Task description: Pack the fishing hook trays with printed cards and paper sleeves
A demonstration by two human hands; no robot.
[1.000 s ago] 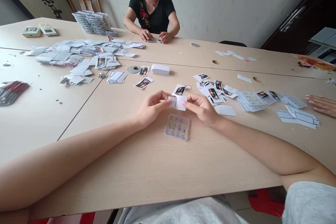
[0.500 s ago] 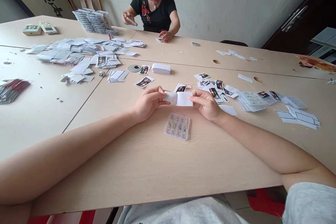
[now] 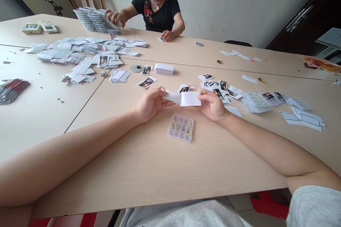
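Between finger and thumb, my left hand [image 3: 151, 104] grips the outer end of a white paper card [image 3: 172, 96]. My right hand [image 3: 213, 104] pinches the far end of a second white panel [image 3: 190, 99], which meets the first at a seam; whether they are two cards or one folded card I cannot tell. Both hands are raised a little over the table. Just below them lies a clear plastic box [image 3: 181, 128] whose several compartments hold fishing hooks with yellowish line. Printed dark labels [image 3: 218, 93] lie behind my right hand.
Across the table [image 3: 160, 170] sits a co-worker [image 3: 161, 10], one hand at tall stacks of packs [image 3: 94, 19]. A wide pile of white cards [image 3: 77, 48] covers the left. A tape roll [image 3: 136, 68], a card stack [image 3: 164, 68] and filled clear boxes [image 3: 255, 101] lie farther out.
The white panels have spread slightly apart sideways, the left one turning at an angle, as my hands move outward. The co-worker's hand has reached across to the stacked packs.
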